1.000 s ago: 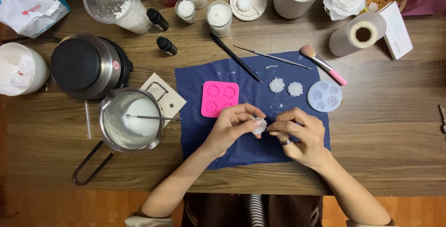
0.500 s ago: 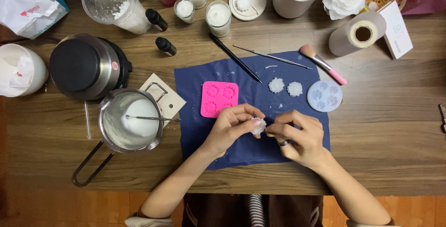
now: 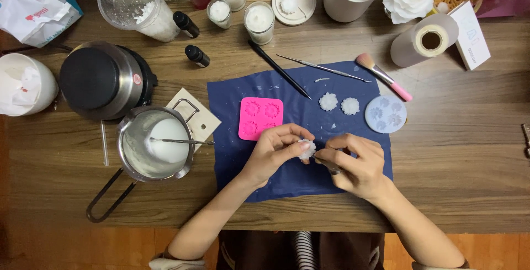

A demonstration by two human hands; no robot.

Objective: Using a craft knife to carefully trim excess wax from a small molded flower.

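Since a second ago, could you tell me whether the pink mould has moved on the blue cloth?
No. The pink mould lies in the same spot on the blue cloth, just left of the black stick's tip, as before.

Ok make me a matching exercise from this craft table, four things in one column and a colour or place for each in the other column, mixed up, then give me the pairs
Things:
1. square mould
2. round mould
3. small white wax flower
4. metal pouring pot

Colour or place:
A. pale blue, on the right edge of the dark blue cloth
B. pinched in the fingers of the left hand, with the right hand close against it
C. on the bare wood left of the cloth, holding white wax
D. bright pink

Pairs: 1-D, 2-A, 3-B, 4-C
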